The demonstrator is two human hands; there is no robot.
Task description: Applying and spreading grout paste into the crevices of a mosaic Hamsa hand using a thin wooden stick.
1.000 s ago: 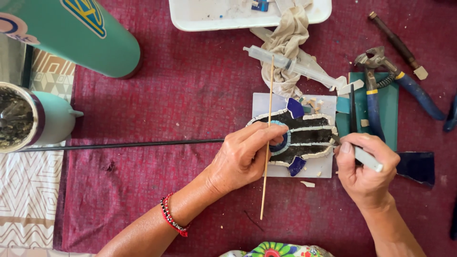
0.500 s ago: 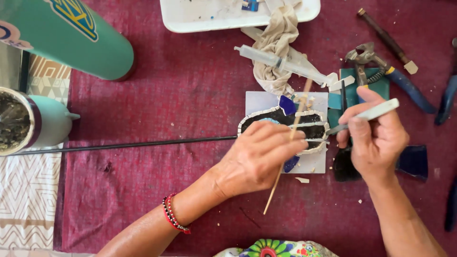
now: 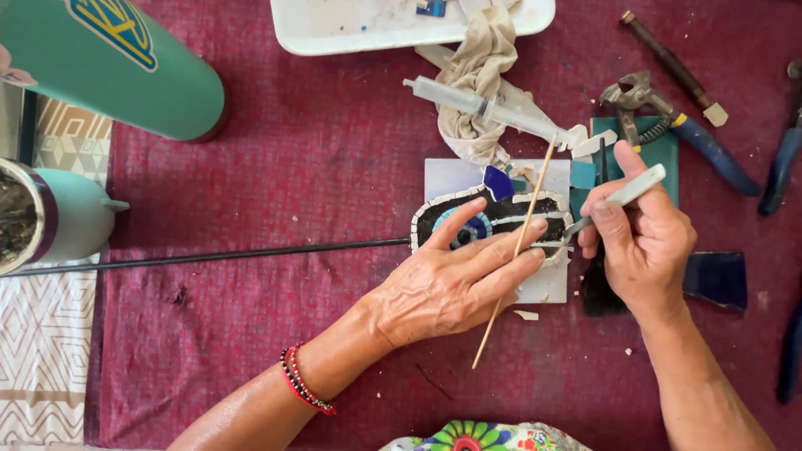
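The left hand [image 3: 443,288] lies flat with open fingers on the mosaic [image 3: 493,219], which sits on a white tile [image 3: 455,177] on the red cloth [image 3: 292,167]. A stick [image 3: 515,250] runs between its fingers. The right hand [image 3: 639,242] pinches a small tool [image 3: 622,196] at the mosaic's edge. This looks like fixing 1 piece; the tip needs gentle, careful pushing.

Top centre: white tray [image 3: 334,33], crumpled beige rag [image 3: 476,92], syringe [image 3: 493,107] lying across rag. Far left: teal bottle [image 3: 117,71], teal mug [image 3: 58,221]. Right: blue-handled nippers [image 3: 677,125], dark blue glass shard [image 3: 718,280].
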